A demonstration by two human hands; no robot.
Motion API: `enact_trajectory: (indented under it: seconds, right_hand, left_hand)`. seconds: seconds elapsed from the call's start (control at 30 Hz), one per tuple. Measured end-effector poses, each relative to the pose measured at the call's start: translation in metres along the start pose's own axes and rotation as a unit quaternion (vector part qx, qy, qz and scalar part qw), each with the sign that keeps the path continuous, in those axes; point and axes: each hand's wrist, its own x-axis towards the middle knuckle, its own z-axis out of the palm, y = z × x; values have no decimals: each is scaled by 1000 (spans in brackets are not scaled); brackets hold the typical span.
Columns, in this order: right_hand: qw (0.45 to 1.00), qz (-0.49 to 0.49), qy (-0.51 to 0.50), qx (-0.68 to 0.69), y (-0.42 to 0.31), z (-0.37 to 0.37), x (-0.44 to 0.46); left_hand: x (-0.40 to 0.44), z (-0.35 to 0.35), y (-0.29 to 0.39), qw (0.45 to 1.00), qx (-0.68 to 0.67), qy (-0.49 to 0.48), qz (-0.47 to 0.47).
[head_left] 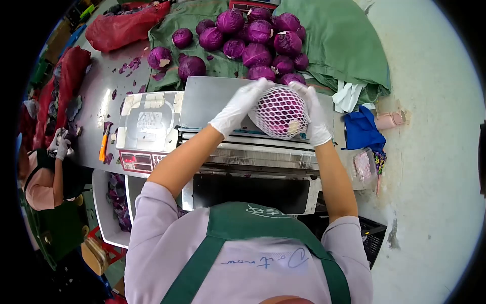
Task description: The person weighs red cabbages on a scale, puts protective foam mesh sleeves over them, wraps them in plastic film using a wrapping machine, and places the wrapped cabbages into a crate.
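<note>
A red cabbage (pixel 280 112) in a white foam net sleeve is held up between my two white-gloved hands, over the metal front of a wrapping machine (pixel 253 157). My left hand (pixel 243 105) is closed at the upper left of the net, its fingertips at the net's top edge. On the other side, my right hand (pixel 315 114) curls around the right edge of the net. The far sides of the fingers are partly hidden. Just beyond my hands, several bare red cabbages (pixel 256 53) are heaped on a green cloth (pixel 336 40).
A scale (pixel 148 124) with a red display stands at the left, beside an orange-handled knife (pixel 105 142). White gloves (pixel 347 96), a blue cloth bag (pixel 362 129) and a pink cup (pixel 390 120) lie at the right. Another person (pixel 43 175) works at far left, near a white bin (pixel 105 207) of leaves.
</note>
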Motion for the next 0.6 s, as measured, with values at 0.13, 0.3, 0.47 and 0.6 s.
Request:
enact_trajectory:
  seconds: [0.13, 0.3, 0.47, 0.6]
  right_hand:
    - [993, 103, 4, 48, 0, 24, -18]
    - [991, 125, 56, 6, 10, 23, -6]
    - [824, -181, 8, -536, -43, -15, -57]
    - [495, -265, -163, -811, -87, -42, -119]
  left_hand:
    - [19, -8, -41, 998, -27, 27, -53]
    - [-7, -31, -24, 929, 327, 150, 89]
    - [-84, -95, 16, 662, 639, 120, 372]
    - [-142, -147, 15, 520, 813, -106, 239]
